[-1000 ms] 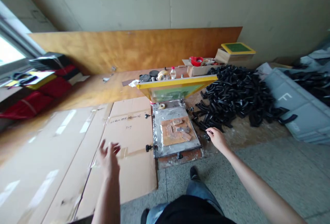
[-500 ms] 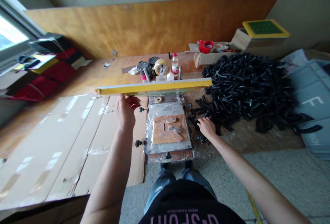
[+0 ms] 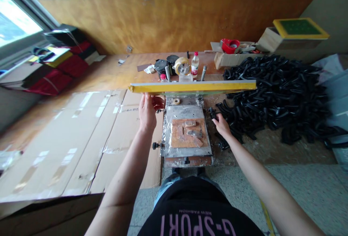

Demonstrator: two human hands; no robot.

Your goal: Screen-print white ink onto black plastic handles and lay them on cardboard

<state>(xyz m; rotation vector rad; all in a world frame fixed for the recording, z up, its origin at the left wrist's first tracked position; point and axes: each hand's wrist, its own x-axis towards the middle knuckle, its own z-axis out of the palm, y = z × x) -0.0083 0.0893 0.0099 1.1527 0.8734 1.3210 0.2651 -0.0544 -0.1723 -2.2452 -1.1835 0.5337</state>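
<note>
A yellow-edged frame (image 3: 193, 87) is raised above the back of a metal plate (image 3: 187, 112). My left hand (image 3: 149, 111) is at its lower edge, left of the plate, with curled fingers gripping it from below. Beside the plate's right edge, my right hand (image 3: 222, 124) has its fingers pinched on a small black piece (image 3: 214, 115); the fingertips are partly hidden. A heap of black curved pieces (image 3: 274, 94) spreads to its right. On the plate lies a brown board (image 3: 178, 140) with several small blocks.
Black knobs (image 3: 155, 145) stick out from the plate's sides. Behind the frame stand a bottle (image 3: 195, 65), a tape roll (image 3: 182, 66) and dark tubs (image 3: 161, 65). Flat cardboard (image 3: 89, 138) covers the left side. An open box (image 3: 227, 60) and a grey crate (image 3: 337, 105) are at right.
The view has shifted, so most things appear farther right. My right hand has moved closer to the plate's right knob, and its fingers have closed on a piece. The frame remains raised.
</note>
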